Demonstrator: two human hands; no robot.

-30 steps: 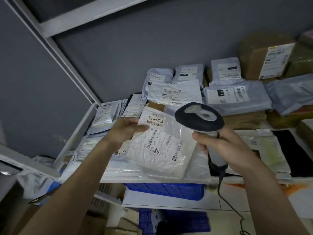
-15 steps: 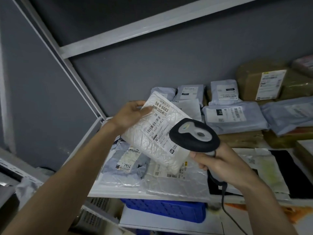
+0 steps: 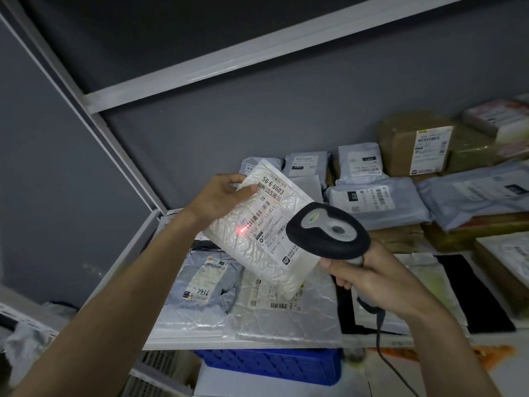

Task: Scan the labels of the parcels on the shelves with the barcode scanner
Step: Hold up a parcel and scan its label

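Our left hand pinches one crinkly white bubble mailer above the shelf; our right hand grips one rounded black-and-grey scanner beside it, red dot on its label.

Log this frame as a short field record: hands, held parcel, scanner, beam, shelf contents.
left hand: grips the top corner of the white bubble mailer, lifted off the shelf and tilted
right hand: grips the handle of the barcode scanner, cable hanging down
beam: red dot at the left end of the mailer's label barcode
shelf: grey and silver mailers lying flat, one marked 7931
back row: grey poly bags, brown box
below shelf: blue crate
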